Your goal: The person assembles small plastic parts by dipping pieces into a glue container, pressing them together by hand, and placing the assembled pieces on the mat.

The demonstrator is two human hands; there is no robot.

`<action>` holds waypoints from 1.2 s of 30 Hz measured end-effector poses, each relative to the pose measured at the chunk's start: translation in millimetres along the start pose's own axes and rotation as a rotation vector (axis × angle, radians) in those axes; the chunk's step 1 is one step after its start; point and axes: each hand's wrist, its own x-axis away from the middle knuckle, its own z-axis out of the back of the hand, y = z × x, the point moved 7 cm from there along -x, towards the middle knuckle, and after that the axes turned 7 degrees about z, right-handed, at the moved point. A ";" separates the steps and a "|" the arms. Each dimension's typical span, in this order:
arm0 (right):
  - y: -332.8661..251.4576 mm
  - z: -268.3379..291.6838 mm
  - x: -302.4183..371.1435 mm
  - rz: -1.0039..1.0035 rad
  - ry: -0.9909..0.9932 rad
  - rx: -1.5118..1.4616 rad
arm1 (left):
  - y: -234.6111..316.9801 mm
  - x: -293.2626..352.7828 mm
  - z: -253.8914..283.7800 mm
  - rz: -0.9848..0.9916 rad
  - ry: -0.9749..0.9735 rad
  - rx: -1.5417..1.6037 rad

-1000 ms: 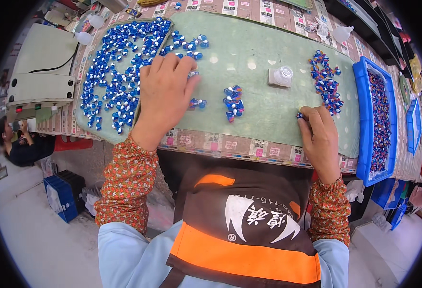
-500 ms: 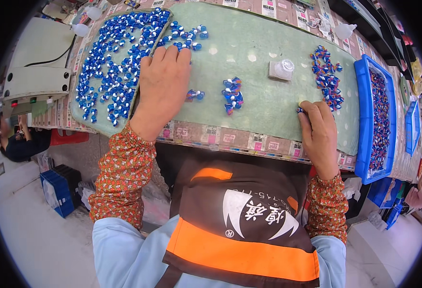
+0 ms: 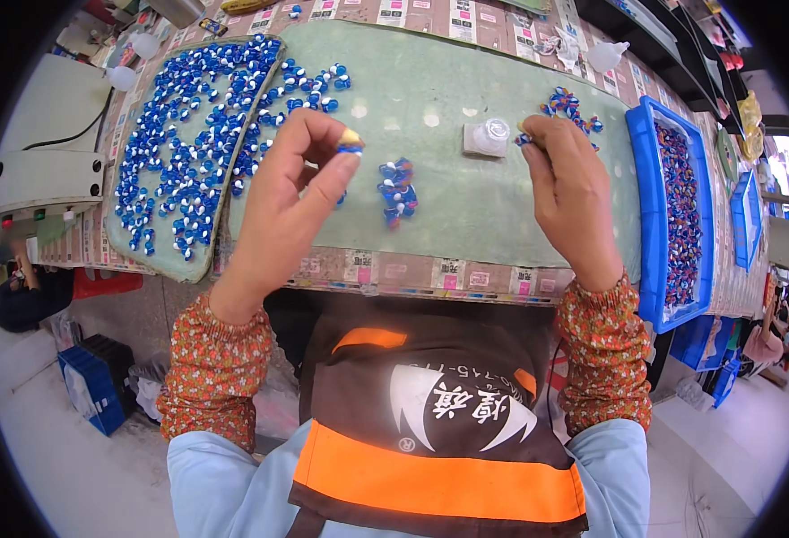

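Note:
My left hand is raised over the green mat, thumb and forefinger closed on a small blue-and-white bead-like piece. The forefinger tip is yellow, seemingly covered. My right hand pinches another small blue bead-like piece, just right of a small clear-topped white container on a flat pad. Between my hands lies a short cluster of blue, white and reddish pieces. Many loose blue-and-white pieces cover the left board, some spilling onto the mat. Past my right hand lies a blue-and-red heap, partly hidden.
A blue tray full of the multicoloured pieces stands at the mat's right end. At the left is a pale machine box with coloured buttons. Squeeze bottles and dark shelving are along the far side. Other people sit at both sides.
My left hand has lifted off the loose pieces and turned, now pinching one. The right hand has left the mat beside the blue-and-red heap and risen nearer the white container. The view has shifted slightly.

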 end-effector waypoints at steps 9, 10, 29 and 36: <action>-1.2 -21.7 -19.9 0.120 -0.107 0.208 | -9.7 12.9 -10.2 0.046 -0.096 0.170; -1.0 -22.6 -20.1 0.127 -0.112 0.217 | -10.8 12.8 -12.1 0.038 -0.105 0.195; -16.0 3.0 -17.7 0.073 -0.016 -0.006 | -23.3 17.8 -40.3 0.157 -0.173 0.493; -60.0 -14.2 2.8 -0.160 -0.073 -0.591 | -36.6 21.4 -59.3 0.172 -0.208 0.737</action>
